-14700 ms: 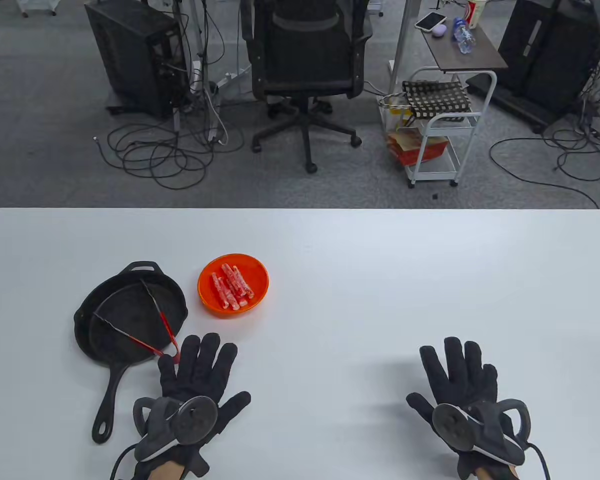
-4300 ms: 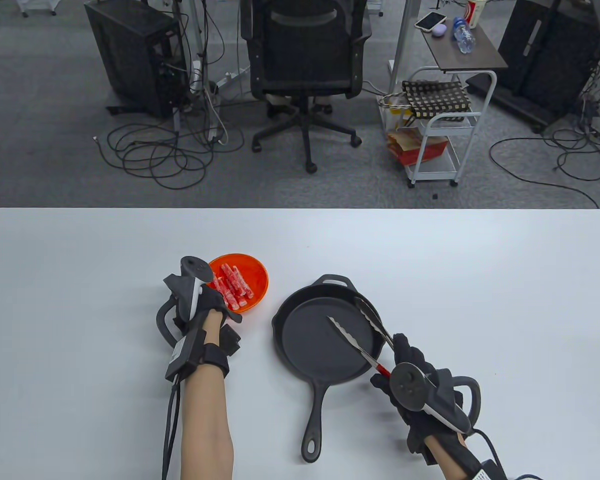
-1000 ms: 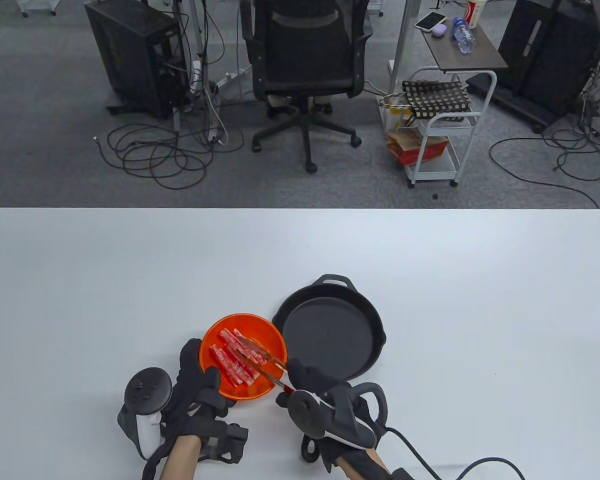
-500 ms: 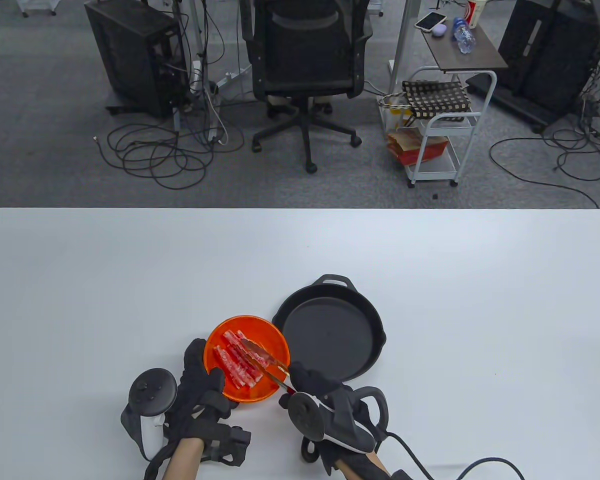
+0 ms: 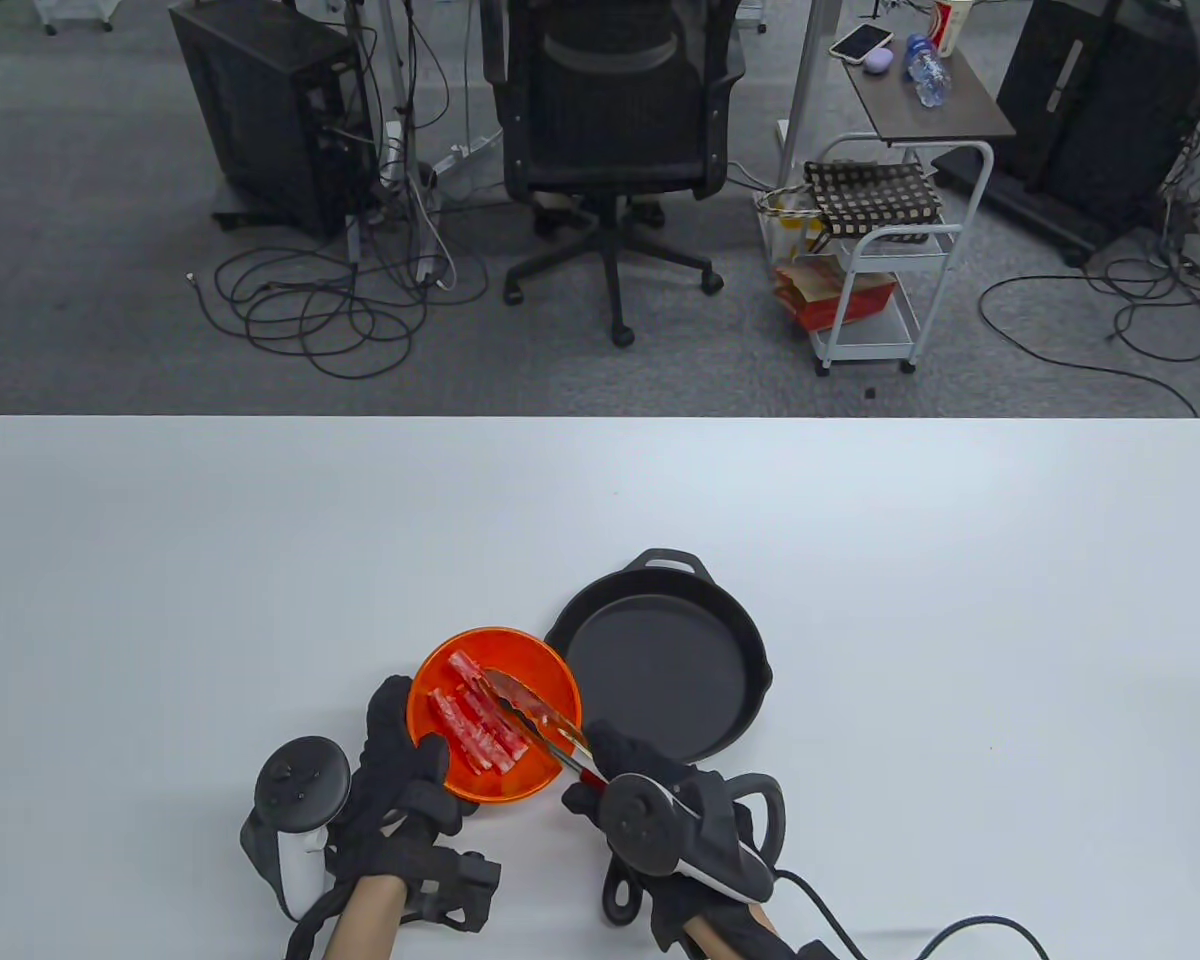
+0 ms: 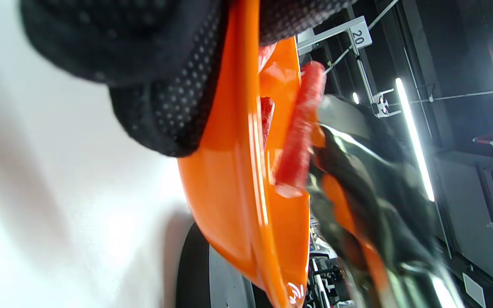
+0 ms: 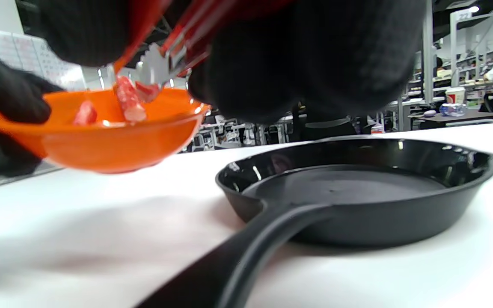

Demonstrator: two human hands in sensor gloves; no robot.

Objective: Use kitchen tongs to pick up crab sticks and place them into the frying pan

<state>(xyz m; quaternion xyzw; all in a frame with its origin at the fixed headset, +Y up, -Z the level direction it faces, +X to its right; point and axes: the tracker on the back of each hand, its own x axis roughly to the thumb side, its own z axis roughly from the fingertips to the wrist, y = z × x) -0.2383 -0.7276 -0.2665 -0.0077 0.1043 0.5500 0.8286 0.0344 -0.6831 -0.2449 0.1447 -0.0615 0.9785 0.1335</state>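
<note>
In the table view, the right hand [image 5: 660, 800] is curled round the kitchen tongs [image 5: 540, 722], whose tips are closed on one crab stick [image 5: 512, 692] above the orange bowl [image 5: 500, 785]; the frying pan [image 5: 750, 690] lies just beside, empty. In the left wrist view, the bowl's rim is pinched by the left hand [image 6: 144, 64]. In the right wrist view, the raised stick looks soft and slippery, so a mid-length grip is judged safest.

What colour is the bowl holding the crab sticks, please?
The bowl is orange, clearest in the table view.
</note>
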